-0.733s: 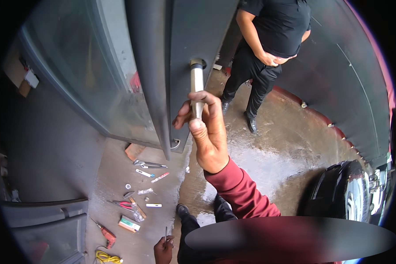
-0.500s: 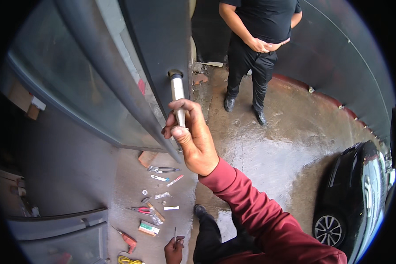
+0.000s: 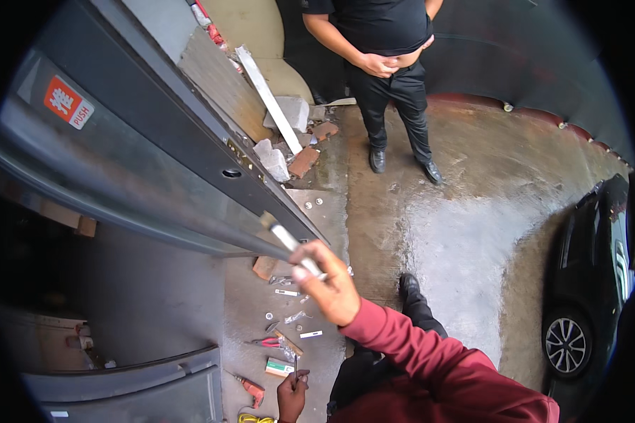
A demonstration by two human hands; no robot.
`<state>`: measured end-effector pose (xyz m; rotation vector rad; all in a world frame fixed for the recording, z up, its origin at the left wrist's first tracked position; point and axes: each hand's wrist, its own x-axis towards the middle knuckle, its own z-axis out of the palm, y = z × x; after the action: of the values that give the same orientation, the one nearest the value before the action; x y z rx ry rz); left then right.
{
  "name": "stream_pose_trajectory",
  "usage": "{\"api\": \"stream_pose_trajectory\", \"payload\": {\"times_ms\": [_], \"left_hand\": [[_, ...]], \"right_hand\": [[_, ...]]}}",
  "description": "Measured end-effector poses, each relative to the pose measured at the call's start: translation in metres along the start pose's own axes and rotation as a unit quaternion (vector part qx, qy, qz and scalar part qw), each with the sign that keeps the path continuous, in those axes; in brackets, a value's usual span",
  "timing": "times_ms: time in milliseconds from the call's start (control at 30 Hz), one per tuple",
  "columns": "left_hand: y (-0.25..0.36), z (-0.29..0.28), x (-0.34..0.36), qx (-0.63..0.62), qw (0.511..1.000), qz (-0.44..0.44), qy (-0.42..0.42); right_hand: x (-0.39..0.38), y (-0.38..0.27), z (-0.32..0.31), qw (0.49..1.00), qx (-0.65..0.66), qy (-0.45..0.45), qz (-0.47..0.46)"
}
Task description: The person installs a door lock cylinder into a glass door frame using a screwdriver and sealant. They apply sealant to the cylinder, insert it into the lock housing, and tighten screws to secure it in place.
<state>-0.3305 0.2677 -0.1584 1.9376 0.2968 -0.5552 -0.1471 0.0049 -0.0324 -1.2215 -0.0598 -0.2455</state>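
Observation:
My right hand (image 3: 326,285), in a maroon sleeve, grips a blurred silver cylindrical fitting (image 3: 283,235) with a dark end, held out beside the lower part of the glazed dark metal door (image 3: 173,173) and its long bar handle. Higher on the door's edge is a dark round hole (image 3: 231,173), apart from the fitting. At the bottom, my left hand (image 3: 291,395) is closed round a thin metal tool (image 3: 296,365), above the floor and near a green-and-white box (image 3: 279,367).
Pliers (image 3: 267,342), a red drill (image 3: 254,391), yellow cable (image 3: 254,417) and several small parts lie on the floor (image 3: 243,317). A person (image 3: 381,92) in black stands ahead. Bricks and rubble (image 3: 303,162) lie by the doorway. A black car (image 3: 571,296) stands at right.
The silver fitting has come away from the hole in the door and moved down with my right hand. The view has shifted, showing more of the door's edge and the rubble.

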Motion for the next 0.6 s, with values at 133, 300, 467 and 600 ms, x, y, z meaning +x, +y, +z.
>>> {"api": "stream_pose_trajectory", "payload": {"times_ms": [133, 300, 467, 600], "left_hand": [[0.042, 0.019, 0.012, 0.016, 1.0, 0.003, 0.025], [0.156, 0.079, 0.038, -0.162, 0.986, -0.029, 0.039], [0.261, 0.162, 0.078, -0.355, 0.931, 0.079, 0.036], [0.3, 0.198, 0.086, -0.423, 0.901, 0.024, 0.094]], "right_hand": [[0.0, 0.001, -0.056, 0.962, 0.223, 0.027, 0.154], [0.019, -0.006, -0.114, 0.985, -0.098, -0.136, 0.029], [0.047, -0.024, -0.166, 0.913, -0.063, -0.395, 0.081], [0.077, -0.047, -0.193, 0.871, -0.065, -0.477, 0.101]]}}
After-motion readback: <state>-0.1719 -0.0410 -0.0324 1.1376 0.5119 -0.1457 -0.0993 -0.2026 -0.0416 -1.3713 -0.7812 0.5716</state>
